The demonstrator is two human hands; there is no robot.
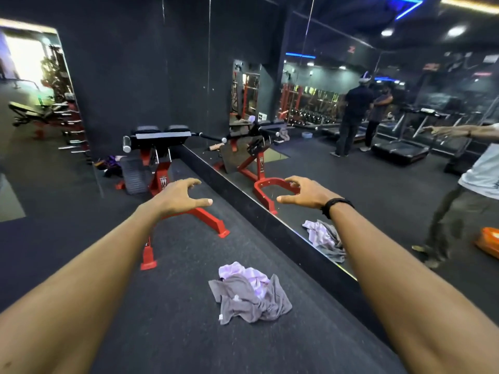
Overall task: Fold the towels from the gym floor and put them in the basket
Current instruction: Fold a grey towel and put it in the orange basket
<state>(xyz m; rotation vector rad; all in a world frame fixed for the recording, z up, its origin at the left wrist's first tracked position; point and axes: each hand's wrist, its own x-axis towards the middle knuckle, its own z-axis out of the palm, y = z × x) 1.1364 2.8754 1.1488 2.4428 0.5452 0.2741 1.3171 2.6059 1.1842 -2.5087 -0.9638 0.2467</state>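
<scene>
Dark rubber floor [172, 306] meets a wall mirror [351, 171] along its right edge. Crumpled towels [249, 294] lie near that edge. Left hand [178, 197] and right hand [307, 194] hover above, fingers spread, holding nothing. A red bench [159, 168] stands beyond.

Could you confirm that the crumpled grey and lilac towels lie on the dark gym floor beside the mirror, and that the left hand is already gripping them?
Not quite. In the head view the left hand grips nothing: it is held out in the air with its fingers spread, as is the right hand. The crumpled grey and lilac towels do lie untouched on the dark gym floor beside the mirror.
</scene>
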